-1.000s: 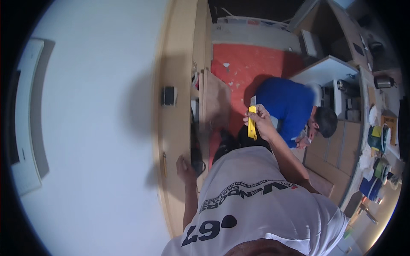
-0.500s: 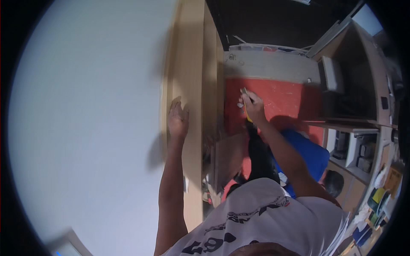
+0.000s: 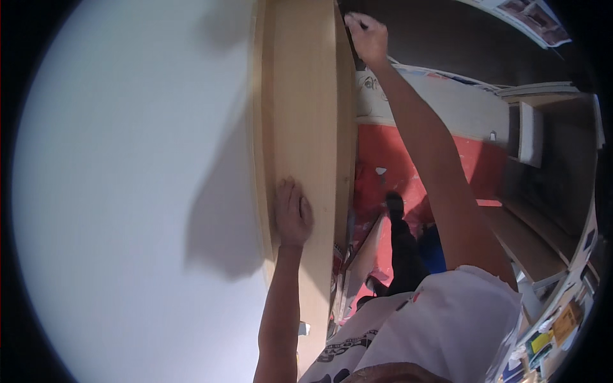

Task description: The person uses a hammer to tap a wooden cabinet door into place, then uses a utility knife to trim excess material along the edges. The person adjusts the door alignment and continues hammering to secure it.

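Note:
My left hand [image 3: 294,217] lies open on a long pale wooden panel [image 3: 303,127], its fingers pointing away from me. At the panel's far right end my right hand [image 3: 370,41] is raised and closed, fingertips near the edge. What sits inside its fingers is hidden and dark. Along the panel's left side runs a large smooth white surface [image 3: 128,159], with a shadow across it. Below the panel's right edge its side face [image 3: 345,127] drops towards the floor.
Red floor [image 3: 460,153] lies to the right, with a white scrap [image 3: 381,171] on it. A dark cabinet [image 3: 562,140] and a low wooden board [image 3: 523,242] stand at the right. A leaning board [image 3: 364,265] is beside my legs. Clutter with a yellow item [image 3: 541,340] fills the lower right.
My right hand has moved far forward from above the red floor to the panel's far edge; the yellow-handled tool it held no longer shows. My left hand sits nearer me on the panel.

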